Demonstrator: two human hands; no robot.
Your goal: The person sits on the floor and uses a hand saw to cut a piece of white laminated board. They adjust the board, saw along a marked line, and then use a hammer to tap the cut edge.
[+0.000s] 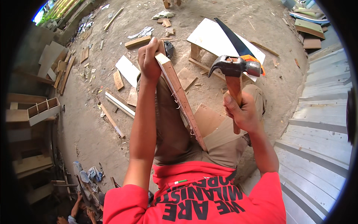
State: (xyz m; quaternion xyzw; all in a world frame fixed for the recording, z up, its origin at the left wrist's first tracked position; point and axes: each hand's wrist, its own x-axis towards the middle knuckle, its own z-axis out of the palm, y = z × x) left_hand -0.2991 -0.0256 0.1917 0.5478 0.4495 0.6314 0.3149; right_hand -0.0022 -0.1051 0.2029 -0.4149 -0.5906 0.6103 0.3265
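Note:
My left hand (pixel 149 61) is closed around the upper end of a narrow wooden frame piece (pixel 180 98). That piece slants down between my thighs, its lower end against my trousers near my lap. Several thin bent nails or splinters stick out along its side. In my right hand (pixel 244 112) is a claw hammer (pixel 234 84), held upright by its wooden handle. Its dark steel head is raised above my right knee, apart from the wood. Behind the hammer, a handsaw (pixel 232 37) with a dark blade and orange handle lies on a white-topped low bench (pixel 205 36).
Wood offcuts (pixel 118 80), white strips (pixel 119 104) and scraps litter the dirt floor. Corrugated metal sheeting (pixel 317 138) runs along the right. Wooden boxes and boards (pixel 43 111) are stacked at the left. Another person's hands (pixel 77 203) show at lower left.

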